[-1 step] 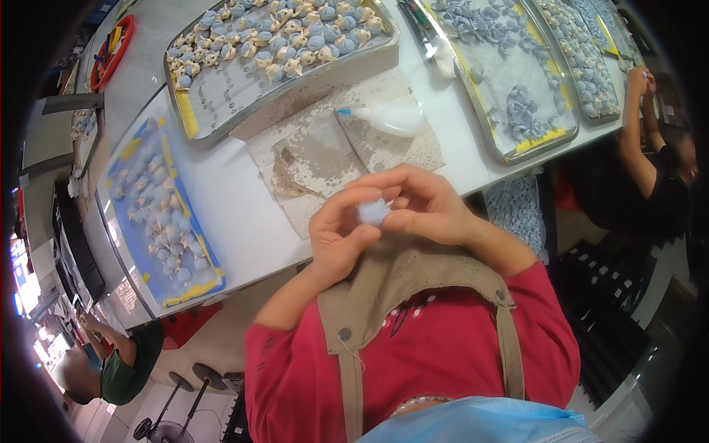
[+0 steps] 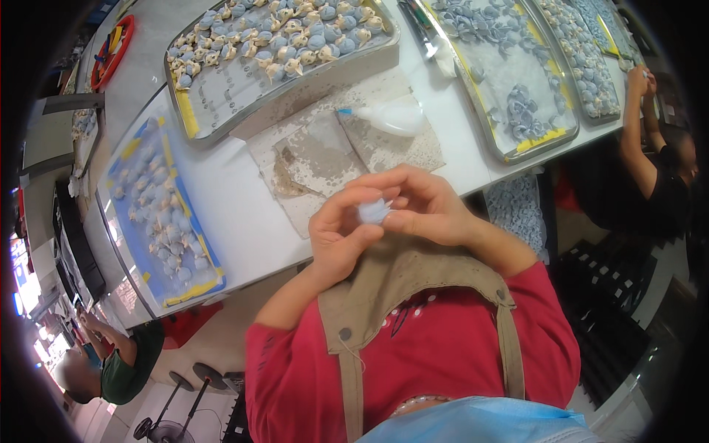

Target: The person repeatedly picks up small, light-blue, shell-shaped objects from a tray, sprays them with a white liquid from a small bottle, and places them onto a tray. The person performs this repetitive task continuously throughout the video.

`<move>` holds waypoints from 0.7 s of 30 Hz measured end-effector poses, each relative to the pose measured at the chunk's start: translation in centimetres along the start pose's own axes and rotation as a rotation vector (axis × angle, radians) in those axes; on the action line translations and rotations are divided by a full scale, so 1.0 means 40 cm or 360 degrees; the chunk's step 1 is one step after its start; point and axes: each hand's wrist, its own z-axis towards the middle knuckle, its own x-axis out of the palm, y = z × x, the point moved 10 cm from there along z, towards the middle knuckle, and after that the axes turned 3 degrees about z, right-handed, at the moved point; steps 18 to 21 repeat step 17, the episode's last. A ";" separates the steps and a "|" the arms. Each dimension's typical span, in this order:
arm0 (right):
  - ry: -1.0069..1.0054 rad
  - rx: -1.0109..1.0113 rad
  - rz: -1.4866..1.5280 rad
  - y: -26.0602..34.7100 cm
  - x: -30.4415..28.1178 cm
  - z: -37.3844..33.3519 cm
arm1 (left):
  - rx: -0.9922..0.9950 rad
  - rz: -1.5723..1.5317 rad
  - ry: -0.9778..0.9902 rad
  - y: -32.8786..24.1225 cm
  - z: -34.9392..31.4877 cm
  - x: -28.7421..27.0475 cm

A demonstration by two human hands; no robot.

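Between both hands, just off the table's near edge, is a small pale blue piece point(image 2: 372, 212) with a ridged, petal-like surface. My left hand point(image 2: 338, 230) has its fingers and thumb closed on one side of it. From the other side, the thumb and fingertips of my right hand point(image 2: 432, 209) pinch it; part of the piece is hidden by the fingers. Beyond the hands, a white squeeze bottle point(image 2: 396, 118) with a blue tip lies on a stained, spotted board point(image 2: 314, 148).
A metal tray point(image 2: 193, 118) of blue-and-cream figures stands at the back on a raised block. At left lies a blue tray point(image 2: 136, 255) with similar pieces. Another metal tray point(image 2: 521, 155) of loose blue petal shapes is at right. Two other people work at the sides.
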 end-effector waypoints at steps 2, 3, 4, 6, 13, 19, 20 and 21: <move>0.0002 0.0027 0.0088 -0.006 0.008 -0.004 | -0.0042 0.0014 -0.0039 0.005 -0.006 -0.005; -0.0006 0.0060 0.0122 -0.008 0.012 -0.004 | -0.0064 0.0020 -0.0058 0.009 -0.008 -0.008; -0.0015 0.0093 0.0156 -0.013 0.014 -0.005 | -0.0031 0.0061 -0.0056 0.006 -0.007 -0.007; -0.0054 0.0079 0.0161 -0.016 0.011 -0.007 | 0.0034 0.0140 -0.0050 -0.001 0.000 -0.003; -0.0101 -0.0013 0.0241 -0.023 0.005 -0.003 | -0.0021 0.0148 -0.0111 0.007 -0.007 -0.002; 0.0042 0.0002 0.0426 -0.045 0.041 0.037 | -0.0149 0.0258 -0.0089 -0.003 -0.013 -0.023; 0.0042 0.0002 0.0426 -0.045 0.041 0.037 | -0.0149 0.0258 -0.0089 -0.003 -0.013 -0.023; 0.0042 0.0002 0.0426 -0.045 0.041 0.037 | -0.0149 0.0258 -0.0089 -0.003 -0.013 -0.023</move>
